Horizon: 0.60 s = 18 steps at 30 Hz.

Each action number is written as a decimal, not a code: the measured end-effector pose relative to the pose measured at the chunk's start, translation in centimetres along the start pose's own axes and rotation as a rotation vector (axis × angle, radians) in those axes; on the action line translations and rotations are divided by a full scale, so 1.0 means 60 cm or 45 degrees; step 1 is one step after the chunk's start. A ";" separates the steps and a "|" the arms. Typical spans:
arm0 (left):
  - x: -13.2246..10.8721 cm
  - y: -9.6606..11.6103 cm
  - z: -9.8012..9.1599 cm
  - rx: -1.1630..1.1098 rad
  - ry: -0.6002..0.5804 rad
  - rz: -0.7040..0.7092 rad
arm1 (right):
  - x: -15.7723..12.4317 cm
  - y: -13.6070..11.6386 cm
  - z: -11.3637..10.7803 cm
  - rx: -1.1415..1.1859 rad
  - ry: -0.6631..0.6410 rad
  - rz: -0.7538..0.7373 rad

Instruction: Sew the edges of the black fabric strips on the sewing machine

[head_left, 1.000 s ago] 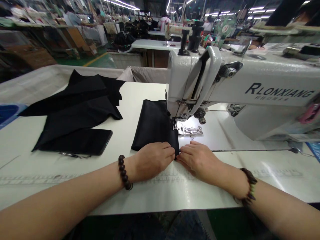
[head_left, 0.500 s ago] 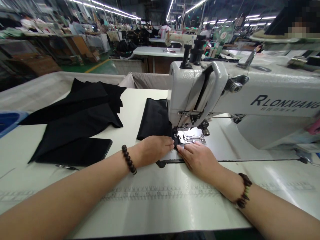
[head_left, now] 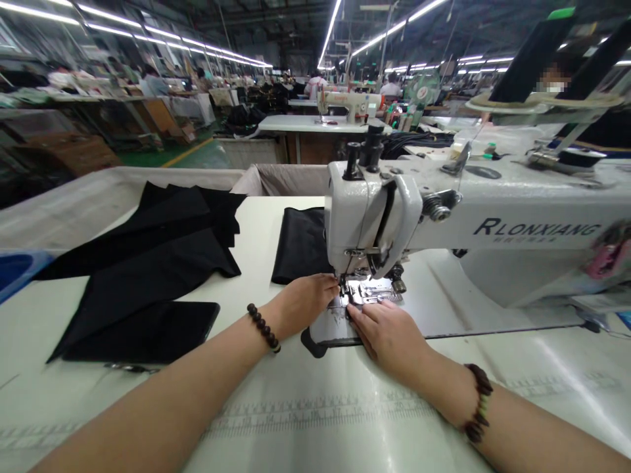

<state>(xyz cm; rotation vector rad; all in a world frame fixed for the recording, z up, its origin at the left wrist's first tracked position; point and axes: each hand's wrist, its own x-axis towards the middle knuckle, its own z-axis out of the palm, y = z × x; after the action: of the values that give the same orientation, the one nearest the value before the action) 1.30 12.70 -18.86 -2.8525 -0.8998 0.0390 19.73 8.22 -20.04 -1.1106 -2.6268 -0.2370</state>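
Observation:
A folded piece of black fabric lies at the left of the sewing machine's head, its right edge running in by the presser foot. My left hand has its fingers pressed together on the fabric's near corner, close to the needle; the fingertips partly hide it. My right hand rests on the metal plate just in front of the foot, fingers stretched forward and lying low. A small dark bit shows by its index fingertip, too small to make out.
More black fabric pieces lie at the left, partly over a dark flat phone-like object. Thread snips sit near it. A printed ruler crosses the tabletop. A blue container is at the left edge; thread cones stand behind the machine.
The fabric has fed away from me, and its near edge now lies at the presser foot. My left hand has followed it slightly forward. The head view has tilted up.

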 end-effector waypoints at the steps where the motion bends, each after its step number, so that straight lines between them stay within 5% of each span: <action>1: 0.001 0.000 0.000 0.004 0.001 -0.015 | 0.000 0.000 0.001 0.006 0.004 0.002; 13: -0.001 -0.002 0.010 0.074 0.070 -0.040 | -0.001 -0.001 0.017 -0.055 0.303 -0.092; 18: -0.007 0.001 0.004 0.043 0.108 -0.057 | -0.007 0.020 0.051 -0.104 0.338 -0.208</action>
<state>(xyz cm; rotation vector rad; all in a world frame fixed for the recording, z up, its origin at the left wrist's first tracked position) 0.98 12.42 -19.13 -2.7788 -0.9357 -0.0709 20.31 9.56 -23.01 -0.8232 -2.4873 -0.4941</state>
